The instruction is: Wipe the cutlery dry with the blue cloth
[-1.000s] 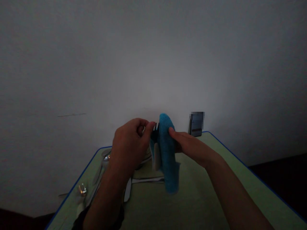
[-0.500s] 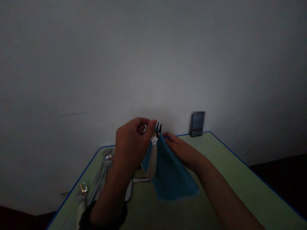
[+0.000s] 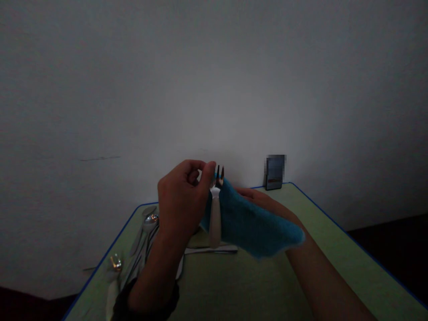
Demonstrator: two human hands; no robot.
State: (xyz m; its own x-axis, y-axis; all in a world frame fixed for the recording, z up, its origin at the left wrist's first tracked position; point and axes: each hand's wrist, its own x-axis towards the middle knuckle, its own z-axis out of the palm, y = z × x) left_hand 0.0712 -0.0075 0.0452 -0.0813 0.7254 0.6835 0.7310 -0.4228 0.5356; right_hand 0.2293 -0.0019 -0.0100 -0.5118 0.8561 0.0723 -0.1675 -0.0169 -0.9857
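Note:
A fork (image 3: 216, 223) with a pale handle hangs above the table, tines up and handle down. My left hand (image 3: 182, 196) is closed, its thumb and index finger pinching the fork beside the tines. Behind the fork is a blue cloth (image 3: 257, 229), which reaches up to the fork's head and spreads to the right over my right wrist. My right hand (image 3: 264, 200) is at the far side of the cloth and appears to hold it; its fingertips are hidden.
Several metal spoons (image 3: 151, 219) lie along the left side of the green table (image 3: 240, 294), partly behind my left arm. Another utensil with a pale handle (image 3: 113, 294) is nearer. A thin metal utensil (image 3: 210, 250) lies mid-table. A phone-like device (image 3: 274, 173) stands by the wall.
The cloth's loose end has swung up and to the right, across my right wrist. The fork hangs more upright, and both hands have shifted slightly.

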